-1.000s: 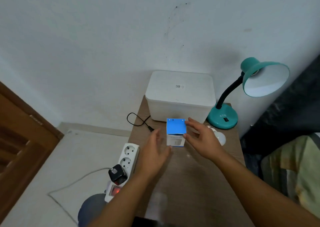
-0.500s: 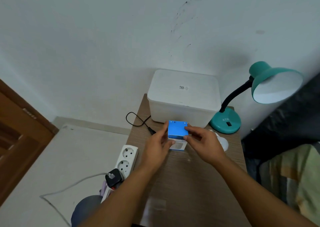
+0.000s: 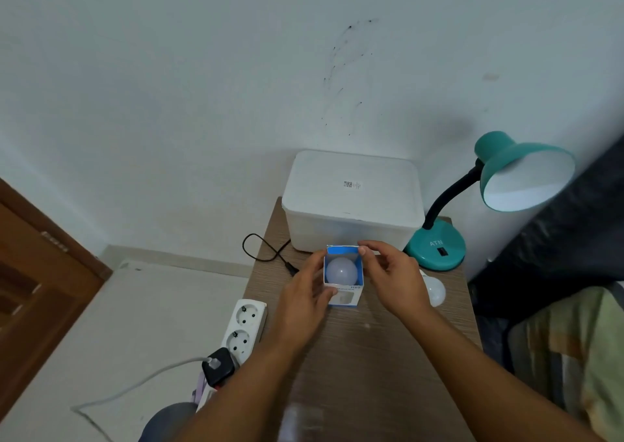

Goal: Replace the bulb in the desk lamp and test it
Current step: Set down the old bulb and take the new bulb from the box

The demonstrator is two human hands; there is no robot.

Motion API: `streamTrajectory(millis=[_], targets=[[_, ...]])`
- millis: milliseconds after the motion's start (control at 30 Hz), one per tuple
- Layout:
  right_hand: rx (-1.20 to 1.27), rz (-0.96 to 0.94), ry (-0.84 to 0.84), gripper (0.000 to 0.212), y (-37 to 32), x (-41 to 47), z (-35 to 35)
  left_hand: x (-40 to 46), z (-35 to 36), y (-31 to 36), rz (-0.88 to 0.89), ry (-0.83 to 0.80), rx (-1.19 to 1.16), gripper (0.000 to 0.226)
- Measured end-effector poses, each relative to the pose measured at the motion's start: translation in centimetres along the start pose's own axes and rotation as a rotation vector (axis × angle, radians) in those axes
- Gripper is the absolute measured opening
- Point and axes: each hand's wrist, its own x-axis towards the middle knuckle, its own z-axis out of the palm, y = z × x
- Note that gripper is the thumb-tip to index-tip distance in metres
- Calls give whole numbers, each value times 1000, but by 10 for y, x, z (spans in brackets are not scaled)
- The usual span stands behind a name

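I see a narrow wooden table (image 3: 371, 357) against a white wall (image 3: 202, 86), with a door (image 3: 30, 272) on the left. My left hand (image 3: 304, 301) grips the open box (image 3: 343, 275) with 1 bulb (image 3: 341, 270) inside; my right hand (image 3: 393, 274) pinches its flap. I count 2 bulbs: the other bulb (image 3: 435, 292) lies near 1 lamp (image 3: 489, 191). Also 1 container (image 3: 351, 201) and 1 power strip (image 3: 244, 326).

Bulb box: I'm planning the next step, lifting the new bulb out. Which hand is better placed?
Right. The left hand grips the box from its side, steadying it, while the right hand's fingers sit at the open top, beside the bulb.
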Motion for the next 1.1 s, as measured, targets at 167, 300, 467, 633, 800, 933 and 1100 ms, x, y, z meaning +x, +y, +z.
streamTrajectory(millis=[167, 300, 467, 633, 800, 933, 1100], targets=[[-42, 1, 32, 32, -3, 5, 2, 0, 0, -3, 14, -17, 78, 74], [-51, 8, 44, 34, -2, 7, 5, 6, 0, -3, 30, -45, 161, 79], [-43, 14, 37, 36, -6, 5, 4, 23, -7, -2, 41, -104, 202, 95], [-69, -24, -43, 23, 3, 3, 2, 41, -11, -2, 25, -160, 186, 111], [-221, -60, -149, 48, 7, 12, 7, 49, -19, 0, 29, -221, 157, 116], [-270, -40, -214, 59, 7, 19, 6, 50, -23, 3, 37, -237, 160, 114], [-381, -16, -313, 65, 8, 31, 7, 50, -25, 5, 41, -238, 133, 113]])
